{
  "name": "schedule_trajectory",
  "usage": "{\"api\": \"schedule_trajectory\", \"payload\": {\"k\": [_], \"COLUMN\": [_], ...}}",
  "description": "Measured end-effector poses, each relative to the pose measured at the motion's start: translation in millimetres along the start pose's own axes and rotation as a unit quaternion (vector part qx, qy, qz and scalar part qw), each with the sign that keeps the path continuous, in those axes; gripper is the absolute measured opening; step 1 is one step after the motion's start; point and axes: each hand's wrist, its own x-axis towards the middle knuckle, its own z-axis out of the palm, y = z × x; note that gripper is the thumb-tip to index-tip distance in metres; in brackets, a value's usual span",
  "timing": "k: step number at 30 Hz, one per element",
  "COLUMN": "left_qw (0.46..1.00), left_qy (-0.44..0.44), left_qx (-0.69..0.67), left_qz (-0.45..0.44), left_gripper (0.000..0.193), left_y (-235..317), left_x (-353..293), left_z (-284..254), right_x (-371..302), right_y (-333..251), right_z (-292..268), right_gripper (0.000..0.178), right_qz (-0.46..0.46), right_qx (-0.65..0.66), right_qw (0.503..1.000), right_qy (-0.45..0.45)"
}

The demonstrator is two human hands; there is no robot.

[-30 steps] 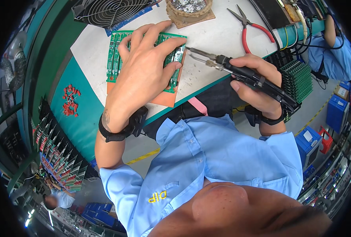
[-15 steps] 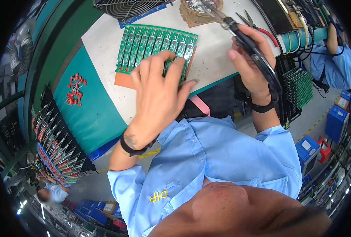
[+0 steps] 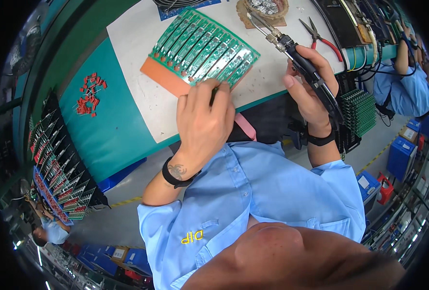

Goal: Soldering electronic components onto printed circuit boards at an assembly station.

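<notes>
My left hand (image 3: 205, 113) is at the near edge of a green circuit board panel (image 3: 202, 43), its fingers bent over that edge; the thumb is hidden. The panel is split into several narrow strips and lies slanted over a flat orange board (image 3: 165, 76), which shows along its near left side. In my right hand (image 3: 316, 89) is a black soldering iron (image 3: 311, 67) with a metal front end and a thin tip. That tip points up and left, beyond the panel's far right corner and apart from it.
Red components (image 3: 89, 96) with wire leads lie on the green mat (image 3: 110, 128) at left. A round holder with crumpled metallic material (image 3: 262, 6) and red-handled pliers (image 3: 318, 37) are at the back. Racks of boards stand left (image 3: 62, 179) and right (image 3: 358, 113). Co-workers sit beyond.
The panel has turned clockwise and now slants, baring more of the orange board. My left hand has moved from over the strips to the near edge. My right hand still holds the soldering iron.
</notes>
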Motion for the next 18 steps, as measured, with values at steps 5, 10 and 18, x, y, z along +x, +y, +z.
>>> {"api": "schedule_trajectory", "payload": {"k": [5,10,18], "left_qw": [1.000,1.000,0.999], "left_qy": [0.010,0.017,-0.006], "left_qx": [-0.001,-0.010,-0.043], "left_qz": [-0.007,-0.008,-0.005], "left_gripper": [0.025,0.025,0.029], "left_y": [-13,-22,-29], "left_x": [-17,-22,-14], "left_z": [-13,-21,-36], "right_x": [2,5,-15], "right_y": [0,1,-23], "right_z": [5,14,-7], "right_gripper": [0.053,0.054,0.051], "right_qz": [-0.006,-0.016,0.002], "right_qx": [0.023,0.008,-0.015], "right_qw": [1.000,1.000,0.998], "right_qy": [0.004,-0.008,-0.060]}}
